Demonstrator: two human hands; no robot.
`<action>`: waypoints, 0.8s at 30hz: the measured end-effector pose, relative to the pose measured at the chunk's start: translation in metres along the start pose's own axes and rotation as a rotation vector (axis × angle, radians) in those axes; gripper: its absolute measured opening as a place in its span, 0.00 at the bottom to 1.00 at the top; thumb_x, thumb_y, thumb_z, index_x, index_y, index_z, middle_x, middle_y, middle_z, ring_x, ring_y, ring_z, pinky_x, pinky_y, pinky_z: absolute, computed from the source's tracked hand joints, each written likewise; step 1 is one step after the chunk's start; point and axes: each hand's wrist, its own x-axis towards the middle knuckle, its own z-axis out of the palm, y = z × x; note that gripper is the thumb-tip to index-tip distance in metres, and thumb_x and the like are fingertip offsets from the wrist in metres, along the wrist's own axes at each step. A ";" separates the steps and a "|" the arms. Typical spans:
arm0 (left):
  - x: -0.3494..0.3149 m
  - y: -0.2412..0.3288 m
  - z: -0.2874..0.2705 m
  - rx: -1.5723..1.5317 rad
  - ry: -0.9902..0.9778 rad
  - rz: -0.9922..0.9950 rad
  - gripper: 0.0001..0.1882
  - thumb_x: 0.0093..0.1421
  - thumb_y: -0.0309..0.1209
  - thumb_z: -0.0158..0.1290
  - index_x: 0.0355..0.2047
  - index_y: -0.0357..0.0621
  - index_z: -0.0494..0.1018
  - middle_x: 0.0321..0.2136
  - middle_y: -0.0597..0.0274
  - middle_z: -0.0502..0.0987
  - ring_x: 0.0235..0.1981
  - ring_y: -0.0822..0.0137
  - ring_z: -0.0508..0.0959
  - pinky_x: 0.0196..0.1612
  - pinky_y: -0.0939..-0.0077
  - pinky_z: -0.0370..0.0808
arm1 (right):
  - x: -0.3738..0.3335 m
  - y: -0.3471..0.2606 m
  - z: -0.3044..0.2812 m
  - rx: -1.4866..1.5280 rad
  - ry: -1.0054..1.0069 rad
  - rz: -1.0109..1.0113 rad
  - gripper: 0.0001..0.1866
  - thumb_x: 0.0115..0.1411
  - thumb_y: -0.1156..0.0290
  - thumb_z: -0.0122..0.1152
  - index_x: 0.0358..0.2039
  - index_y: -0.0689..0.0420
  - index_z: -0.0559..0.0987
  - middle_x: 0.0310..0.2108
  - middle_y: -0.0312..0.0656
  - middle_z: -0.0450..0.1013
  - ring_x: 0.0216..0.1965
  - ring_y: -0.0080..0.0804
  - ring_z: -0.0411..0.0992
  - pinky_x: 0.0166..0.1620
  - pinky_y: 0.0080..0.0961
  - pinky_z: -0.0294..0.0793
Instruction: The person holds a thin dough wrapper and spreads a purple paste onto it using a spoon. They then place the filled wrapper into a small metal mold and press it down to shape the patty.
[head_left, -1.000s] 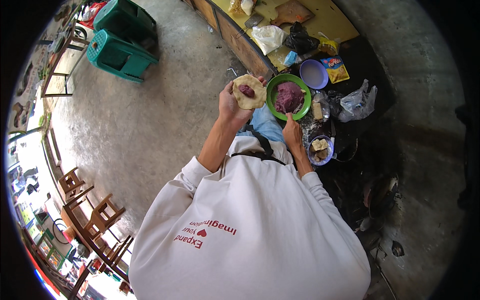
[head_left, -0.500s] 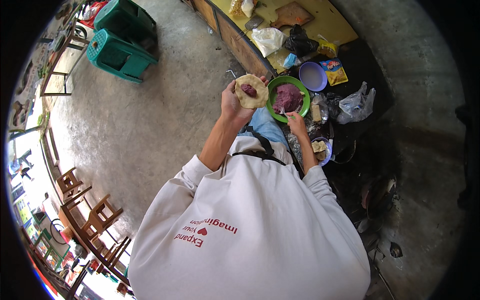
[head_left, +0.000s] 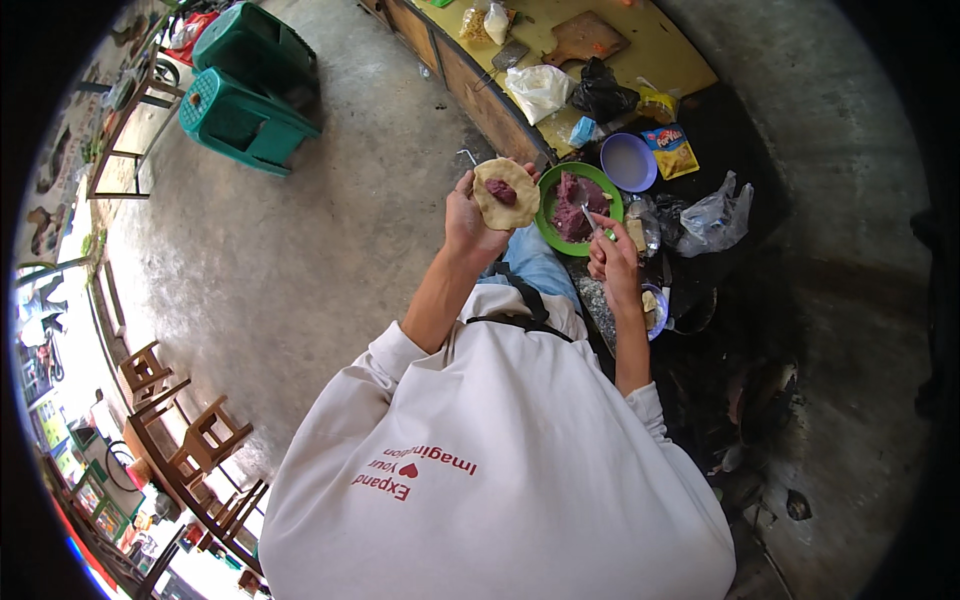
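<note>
Spoon (head_left: 587,212) rightward — right fingers (head_left: 618,252) round it

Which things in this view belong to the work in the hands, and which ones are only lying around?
In the work:
- dough round with purple filling, in the left hand
- metal utensil, in the right hand
- green plate with purple mash

Apparently lying around:
- green stools
- black bag
- clear plastic bag
</note>
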 end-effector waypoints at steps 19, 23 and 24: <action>-0.007 -0.002 0.018 -0.017 -0.163 0.005 0.27 0.71 0.34 0.28 0.60 0.30 0.65 0.59 0.36 0.72 0.61 0.46 0.73 0.68 0.54 0.67 | -0.045 -0.044 0.100 -0.833 0.027 -0.650 0.16 0.71 0.77 0.47 0.57 0.61 0.73 0.46 0.58 0.77 0.47 0.54 0.78 0.48 0.39 0.76; -0.014 -0.001 0.024 -0.039 -0.184 -0.027 0.28 0.70 0.35 0.27 0.61 0.31 0.64 0.60 0.35 0.70 0.63 0.45 0.71 0.69 0.54 0.66 | -0.049 -0.040 0.103 -0.887 0.014 -0.764 0.17 0.71 0.78 0.46 0.59 0.62 0.71 0.51 0.60 0.75 0.51 0.57 0.77 0.53 0.42 0.76; -0.015 -0.001 0.026 -0.041 -0.190 -0.036 0.28 0.70 0.35 0.27 0.62 0.31 0.63 0.60 0.35 0.70 0.63 0.45 0.70 0.69 0.53 0.66 | -0.050 -0.040 0.103 -0.870 0.013 -0.772 0.17 0.72 0.78 0.46 0.59 0.63 0.70 0.51 0.59 0.75 0.52 0.57 0.77 0.53 0.41 0.75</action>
